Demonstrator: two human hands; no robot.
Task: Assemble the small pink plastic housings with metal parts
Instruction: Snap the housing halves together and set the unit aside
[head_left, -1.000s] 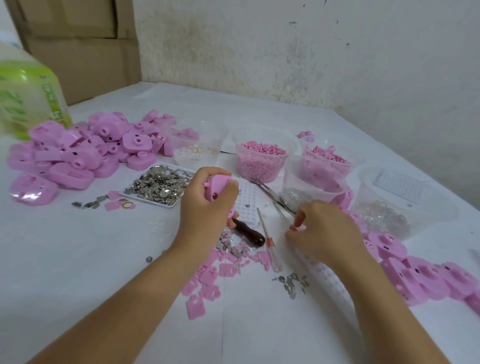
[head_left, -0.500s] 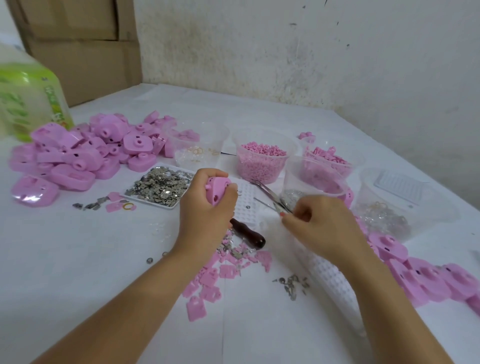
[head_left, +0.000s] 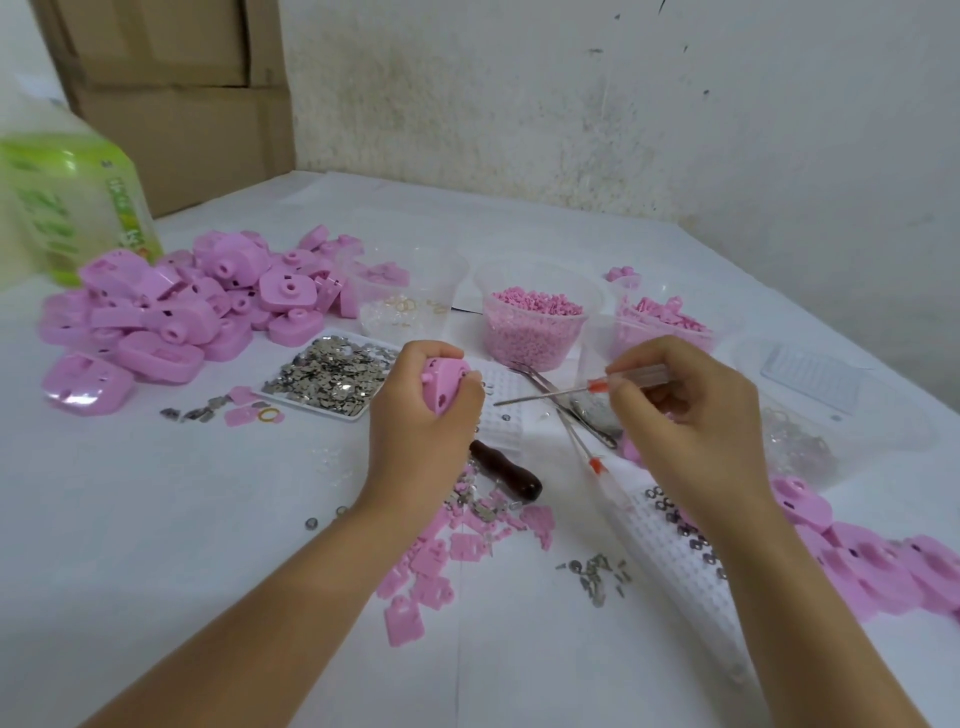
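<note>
My left hand (head_left: 421, 436) grips a small pink housing (head_left: 442, 387) above the table, fingers curled round it. My right hand (head_left: 691, 415) holds a thin screwdriver (head_left: 561, 393) with a clear handle and red collar; its metal tip points left toward the housing, a short gap away. A white tray of small metal parts (head_left: 332, 382) lies just left of my left hand. A heap of pink housings (head_left: 176, 312) fills the far left, and more housings (head_left: 883, 566) lie at the right.
Clear tubs hold pink beads (head_left: 535, 322), pink clips (head_left: 665, 322) and rings (head_left: 405, 306). A second screwdriver (head_left: 597, 465), tweezers (head_left: 540, 382), a dark wooden handle (head_left: 506, 470), flat pink pieces (head_left: 431, 566), loose metal bits (head_left: 597, 569) and a white perforated tray (head_left: 670, 535) lie below my hands. A green bottle (head_left: 67, 202) stands far left.
My right hand picked a screwdriver up off the table and raised it, tip toward the housing. My left hand kept the housing almost still.
</note>
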